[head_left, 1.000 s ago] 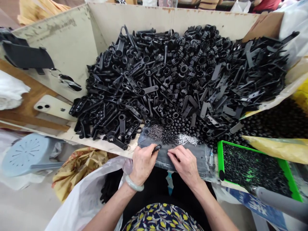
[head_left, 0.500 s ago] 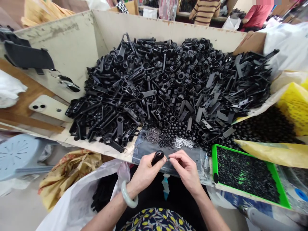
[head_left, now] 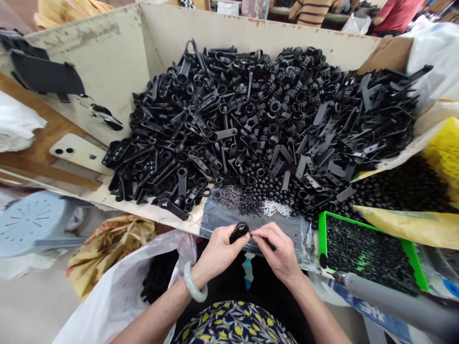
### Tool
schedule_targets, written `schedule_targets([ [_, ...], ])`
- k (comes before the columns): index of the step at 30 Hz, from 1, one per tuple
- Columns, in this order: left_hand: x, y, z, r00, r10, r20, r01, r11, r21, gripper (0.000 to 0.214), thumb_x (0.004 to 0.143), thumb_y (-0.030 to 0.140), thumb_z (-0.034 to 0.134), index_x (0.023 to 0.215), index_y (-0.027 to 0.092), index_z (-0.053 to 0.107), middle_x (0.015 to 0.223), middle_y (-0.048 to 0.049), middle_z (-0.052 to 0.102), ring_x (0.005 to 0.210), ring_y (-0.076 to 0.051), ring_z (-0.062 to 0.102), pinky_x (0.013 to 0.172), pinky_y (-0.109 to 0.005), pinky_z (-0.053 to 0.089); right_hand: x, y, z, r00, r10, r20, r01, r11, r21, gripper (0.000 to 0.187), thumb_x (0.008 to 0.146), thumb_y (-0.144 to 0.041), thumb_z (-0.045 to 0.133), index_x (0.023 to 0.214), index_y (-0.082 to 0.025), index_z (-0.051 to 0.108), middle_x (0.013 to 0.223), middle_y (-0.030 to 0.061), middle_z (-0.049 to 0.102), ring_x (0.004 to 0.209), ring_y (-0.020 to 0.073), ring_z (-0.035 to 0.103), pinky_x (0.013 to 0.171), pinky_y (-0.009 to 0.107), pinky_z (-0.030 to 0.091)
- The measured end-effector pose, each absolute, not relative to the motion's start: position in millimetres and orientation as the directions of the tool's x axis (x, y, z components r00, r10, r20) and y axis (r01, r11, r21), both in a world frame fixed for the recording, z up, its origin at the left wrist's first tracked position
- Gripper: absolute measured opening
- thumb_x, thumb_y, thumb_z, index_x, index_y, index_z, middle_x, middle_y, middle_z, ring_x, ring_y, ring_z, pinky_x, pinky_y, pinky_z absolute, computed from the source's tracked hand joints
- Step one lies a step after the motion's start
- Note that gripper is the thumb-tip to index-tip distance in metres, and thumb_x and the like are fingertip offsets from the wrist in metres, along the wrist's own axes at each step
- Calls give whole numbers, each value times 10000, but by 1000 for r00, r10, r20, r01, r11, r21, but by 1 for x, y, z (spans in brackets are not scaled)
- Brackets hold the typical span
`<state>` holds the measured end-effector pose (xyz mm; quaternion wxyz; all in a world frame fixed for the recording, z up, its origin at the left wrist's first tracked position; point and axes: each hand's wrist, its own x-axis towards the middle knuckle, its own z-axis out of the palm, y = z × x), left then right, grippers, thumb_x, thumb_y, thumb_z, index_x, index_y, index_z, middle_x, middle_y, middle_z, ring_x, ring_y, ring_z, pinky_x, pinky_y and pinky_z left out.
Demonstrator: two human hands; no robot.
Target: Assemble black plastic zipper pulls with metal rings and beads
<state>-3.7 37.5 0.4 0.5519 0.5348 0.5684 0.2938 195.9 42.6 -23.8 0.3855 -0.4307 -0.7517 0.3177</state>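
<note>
Near the front edge of the work surface, my left hand (head_left: 223, 248) is closed around a black plastic part with a ring-shaped end (head_left: 239, 232). My right hand (head_left: 277, 246) pinches at the front of that part, fingertips meeting those of the left; whatever tiny piece is between them is too small to make out. Just beyond the hands lie a heap of small silver pins (head_left: 276, 209), some tiny black pieces (head_left: 250, 204) and a patch of small grey-brown bits (head_left: 231, 197). A jade-coloured bangle (head_left: 193, 283) sits on my left wrist.
A large mound of black plastic parts (head_left: 222, 119) fills the walled bin. At right stand a green tray (head_left: 322, 243) of small black pieces and a grey cylindrical tool (head_left: 387, 296). A screwdriver-like tool (head_left: 309, 236) lies by the tray. A phone (head_left: 77, 152) rests at left.
My right fingertips have come up against the part in my left hand. The grey tool at lower right shows further into view, and the whole view has shifted slightly.
</note>
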Motion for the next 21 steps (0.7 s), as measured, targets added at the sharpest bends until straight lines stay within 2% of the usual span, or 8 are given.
schedule_targets([
  [4,-3,37,1,182,930,-320,276,264,924,321,938,399,585,703,198,502,692,41,456,690,-136,406,630,-253,319,196,41,-23,-350,870,348,454,482,-749,178,1034,-209,593,1101,-258,750,919,54,715,824,179,691,729,309,580],
  [9,-2,36,1,177,922,-345,229,302,925,315,925,409,613,711,191,538,697,45,468,695,-133,416,643,-251,331,198,41,-23,-365,872,327,427,469,-773,202,1034,-202,590,1145,-271,745,938,56,712,838,185,692,729,316,579],
  [15,3,32,6,180,873,-454,-43,468,883,288,869,434,723,792,170,636,699,52,486,636,-100,371,607,-237,328,199,40,-17,-346,898,271,338,389,-857,195,1009,-178,636,1126,-277,757,950,40,706,874,182,689,756,310,568],
  [21,14,33,11,201,809,-553,-257,588,767,305,790,405,816,849,155,652,666,77,427,538,-55,248,484,-229,179,196,38,-6,-273,935,226,272,300,-914,179,995,-184,659,1089,-273,784,931,34,722,834,166,688,731,287,568],
])
